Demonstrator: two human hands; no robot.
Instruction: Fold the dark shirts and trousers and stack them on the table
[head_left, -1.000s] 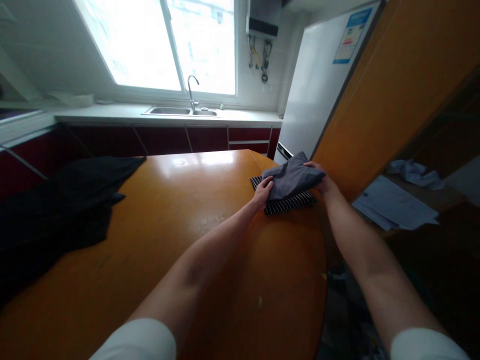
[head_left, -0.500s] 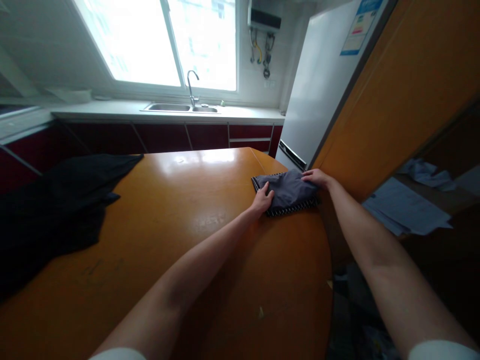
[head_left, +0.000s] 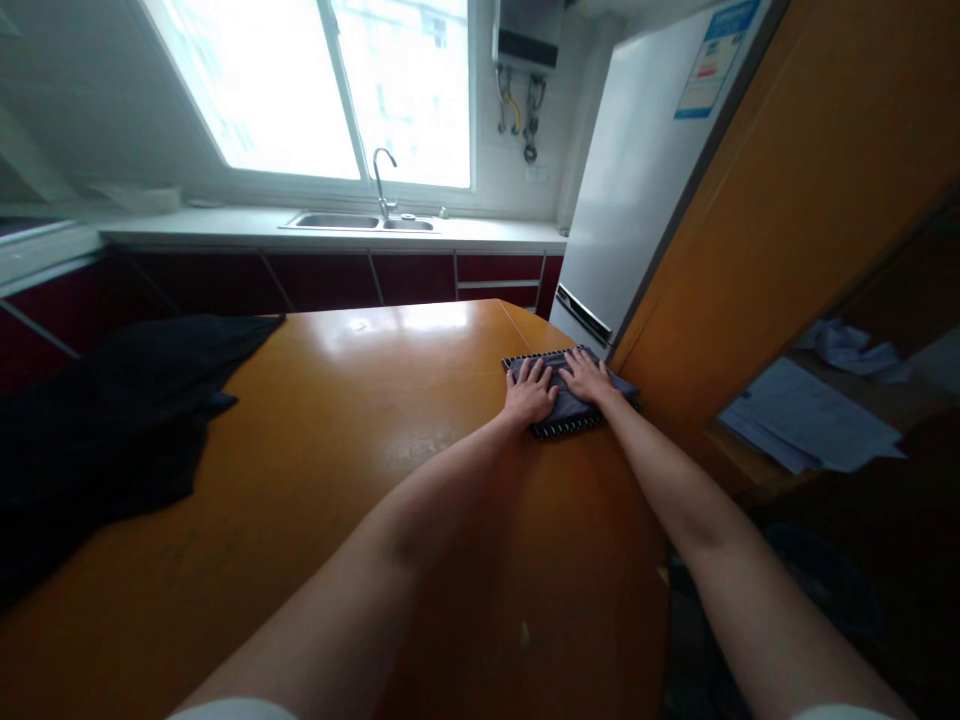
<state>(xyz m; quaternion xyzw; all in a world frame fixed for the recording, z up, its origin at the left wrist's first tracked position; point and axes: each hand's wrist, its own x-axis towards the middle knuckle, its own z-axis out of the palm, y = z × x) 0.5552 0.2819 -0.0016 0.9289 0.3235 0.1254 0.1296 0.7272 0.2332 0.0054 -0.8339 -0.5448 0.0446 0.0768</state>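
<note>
- Pressing with spread fingers, the left hand (head_left: 530, 393) lies palm down on the left part of the dark grey cloth (head_left: 574, 407), gripping nothing.
- Beside it, the right hand (head_left: 587, 379) rests flat and wide over the middle, likewise without a grasp; the two hands sit close together, probably so that their pressure flattens the fabric and steadies the layers.
- Folded into a compact, roughly rectangular shape, the grey cloth looks thin and soft, with shallow creases around the fingers.
- Under it, a striped cloth (head_left: 568, 429), black with white lines, shows along the near and far sides; the smaller piece seems laid on the larger one so that both make one low stack.
- This stack is by the far right corner of the wooden table (head_left: 337, 440), near its curved right edge, where the tabletop appears to support it from below.
- Well apart, a black cloth (head_left: 112, 410) lies loose and rumpled along the table's left side, its pointed end reaching the far edge.
- Beyond the table stand a sink (head_left: 337, 221) and a pale fridge (head_left: 622, 170).
</note>
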